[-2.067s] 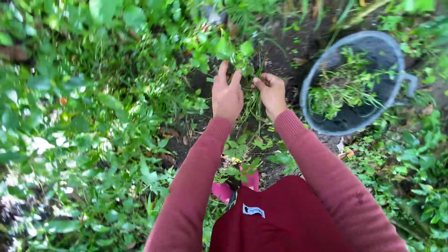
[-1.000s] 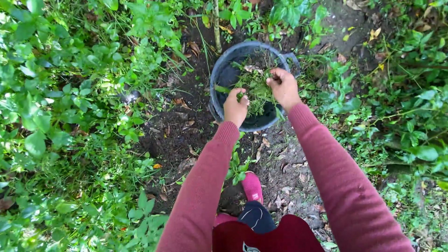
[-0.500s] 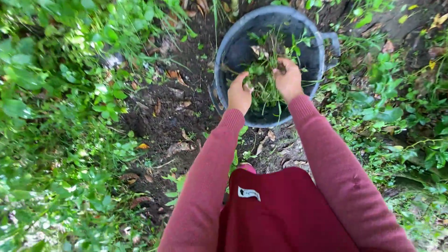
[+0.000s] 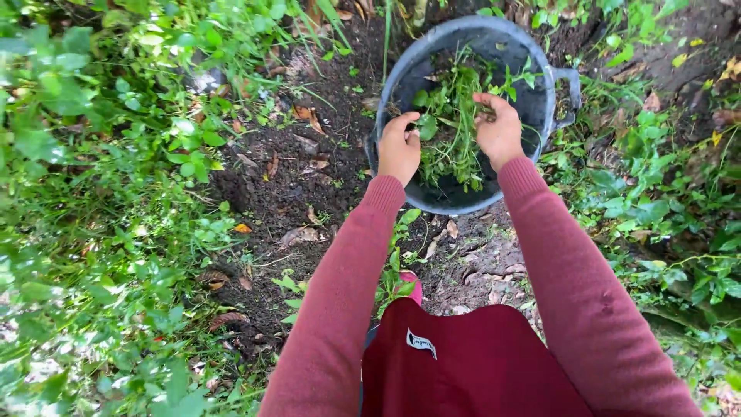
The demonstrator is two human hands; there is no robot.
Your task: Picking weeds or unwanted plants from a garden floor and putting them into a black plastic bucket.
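green pulled weeds (image 4: 451, 127) bunched over grey bucket (image 4: 401, 73) | left hand (image 4: 399, 148) and right hand (image 4: 498, 130) both pinching the stems | step: dropping bundle | next: loosen fingers | dark soil (image 4: 293, 185) around

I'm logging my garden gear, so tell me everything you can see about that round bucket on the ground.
The bucket is round, dark grey, seemingly plastic, with a lighter rim and a loop handle on its right side. It stands upright on bare dark soil between leafy plants. Green pulled weeds lie inside. The left hand and right hand hover over its opening, gripping weeds.
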